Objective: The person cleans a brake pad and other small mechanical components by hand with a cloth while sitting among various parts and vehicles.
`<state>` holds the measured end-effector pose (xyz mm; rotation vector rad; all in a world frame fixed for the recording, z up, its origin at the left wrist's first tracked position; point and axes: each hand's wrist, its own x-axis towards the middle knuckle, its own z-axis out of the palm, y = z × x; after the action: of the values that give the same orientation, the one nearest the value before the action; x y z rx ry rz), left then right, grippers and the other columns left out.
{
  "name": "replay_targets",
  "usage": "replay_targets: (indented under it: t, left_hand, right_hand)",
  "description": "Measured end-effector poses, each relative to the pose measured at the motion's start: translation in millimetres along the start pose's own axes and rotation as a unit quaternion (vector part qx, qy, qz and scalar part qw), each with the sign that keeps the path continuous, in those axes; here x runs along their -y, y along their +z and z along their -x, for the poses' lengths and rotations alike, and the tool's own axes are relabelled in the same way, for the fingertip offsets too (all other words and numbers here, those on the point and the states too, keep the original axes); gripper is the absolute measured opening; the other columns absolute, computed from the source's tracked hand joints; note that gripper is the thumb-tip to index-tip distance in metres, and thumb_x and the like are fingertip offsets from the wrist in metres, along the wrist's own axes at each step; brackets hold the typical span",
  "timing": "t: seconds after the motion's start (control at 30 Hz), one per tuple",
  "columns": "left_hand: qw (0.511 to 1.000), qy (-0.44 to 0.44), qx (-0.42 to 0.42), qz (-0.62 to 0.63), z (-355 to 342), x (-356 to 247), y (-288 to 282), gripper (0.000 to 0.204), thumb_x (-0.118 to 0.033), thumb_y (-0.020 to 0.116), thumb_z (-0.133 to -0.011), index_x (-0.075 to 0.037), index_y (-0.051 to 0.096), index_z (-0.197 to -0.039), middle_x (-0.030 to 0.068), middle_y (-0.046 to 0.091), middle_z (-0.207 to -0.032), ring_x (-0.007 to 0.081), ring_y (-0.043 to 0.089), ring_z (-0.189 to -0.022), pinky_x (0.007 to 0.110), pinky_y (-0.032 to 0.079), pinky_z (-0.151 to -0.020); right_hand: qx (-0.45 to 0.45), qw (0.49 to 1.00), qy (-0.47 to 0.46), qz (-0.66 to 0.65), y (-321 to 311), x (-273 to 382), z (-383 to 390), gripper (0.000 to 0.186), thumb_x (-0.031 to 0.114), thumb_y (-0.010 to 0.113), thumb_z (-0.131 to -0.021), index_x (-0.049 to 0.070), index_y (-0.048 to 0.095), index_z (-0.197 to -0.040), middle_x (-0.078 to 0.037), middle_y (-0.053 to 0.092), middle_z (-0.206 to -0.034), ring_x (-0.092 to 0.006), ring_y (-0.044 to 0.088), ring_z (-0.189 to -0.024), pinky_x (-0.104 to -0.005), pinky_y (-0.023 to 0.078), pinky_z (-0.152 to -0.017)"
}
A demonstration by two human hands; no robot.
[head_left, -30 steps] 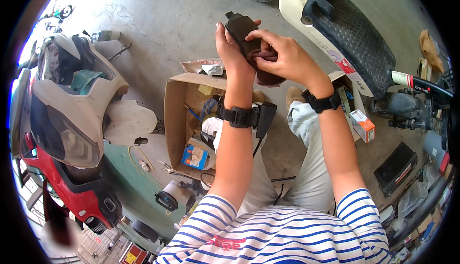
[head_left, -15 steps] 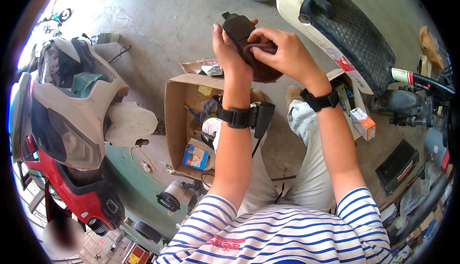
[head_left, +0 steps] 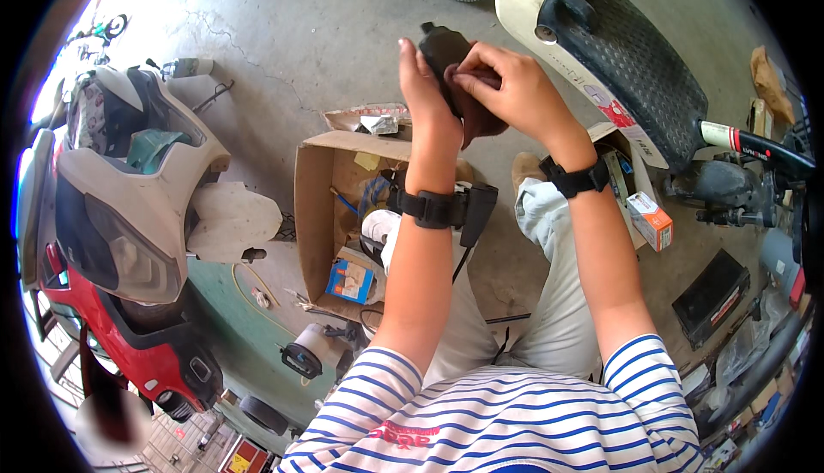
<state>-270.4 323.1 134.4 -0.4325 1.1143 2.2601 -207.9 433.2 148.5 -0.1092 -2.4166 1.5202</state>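
Workshop interior with a grey concrete floor [head_left: 275,31], green at lower left. Above the floor, the left hand [head_left: 432,108] grasps a dark flat part [head_left: 443,46]; the right hand [head_left: 515,87] pinches a brown cloth [head_left: 482,119] against it. An open cardboard box [head_left: 312,224] stands beside the 2 legs [head_left: 554,323], near a white scooter front [head_left: 196,148]; a textured black footboard [head_left: 635,52] occupies the upper right.

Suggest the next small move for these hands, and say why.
Probably a short wipe: the right hand could draw the cloth along the dark part, since it pinches the cloth right by that part, while the left hand holds the part.
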Motion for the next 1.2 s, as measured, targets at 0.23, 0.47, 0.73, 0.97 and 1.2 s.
replay_targets:
  t: [0.23,0.47,0.73,0.97,1.2]
  left_hand:
    - [0.999,0.044,0.014,0.024,7,-11,-6,0.068,-0.053,0.013,-0.091,0.002,0.04,-0.121,0.0226,0.053,-0.117,0.0424,0.056,-0.094,0.052,0.045,-0.086]
    - [0.997,0.067,0.04,-0.025,-2,-9,-9,0.072,-0.057,0.014,-0.09,0.002,0.041,-0.121,0.0219,0.053,-0.118,0.0369,0.056,-0.098,0.045,0.045,-0.089]
    - [0.998,-0.051,0.016,-0.036,8,-5,5,0.072,-0.06,0.024,-0.09,0.001,0.05,-0.117,0.0163,0.056,-0.115,0.0278,0.054,-0.106,0.039,0.042,-0.095]
    - [0.991,-0.056,0.058,-0.107,12,-3,9,0.073,-0.061,0.027,-0.09,0.002,0.051,-0.118,0.014,0.058,-0.116,0.0241,0.056,-0.106,0.035,0.043,-0.094]
    - [0.993,-0.055,0.041,-0.092,14,-8,13,0.067,-0.056,0.03,-0.09,0.003,0.053,-0.115,0.0147,0.06,-0.112,0.0254,0.058,-0.102,0.035,0.046,-0.089]
  right_hand:
    - [0.149,0.987,0.003,-0.066,-3,4,2,0.016,0.016,0.065,-0.077,0.001,0.061,-0.082,-0.015,0.064,-0.079,-0.0276,0.062,-0.074,-0.0348,0.048,-0.068]
    - [0.116,0.991,0.046,-0.054,0,5,3,0.017,0.017,0.066,-0.077,0.002,0.062,-0.083,-0.013,0.065,-0.078,-0.0275,0.063,-0.074,-0.0353,0.048,-0.068]
    - [-0.024,0.997,0.053,0.055,4,2,1,0.017,0.025,0.066,-0.079,0.009,0.064,-0.083,-0.009,0.066,-0.078,-0.0264,0.064,-0.071,-0.0355,0.049,-0.062]
    - [-0.198,0.968,0.017,0.152,5,-11,-3,0.02,0.029,0.063,-0.082,0.01,0.06,-0.087,-0.005,0.066,-0.079,-0.0262,0.063,-0.069,-0.0344,0.049,-0.057]
    - [-0.314,0.942,0.049,0.106,2,-14,-7,0.019,0.027,0.061,-0.085,0.009,0.059,-0.09,-0.008,0.065,-0.08,-0.0304,0.062,-0.071,-0.0364,0.048,-0.06]
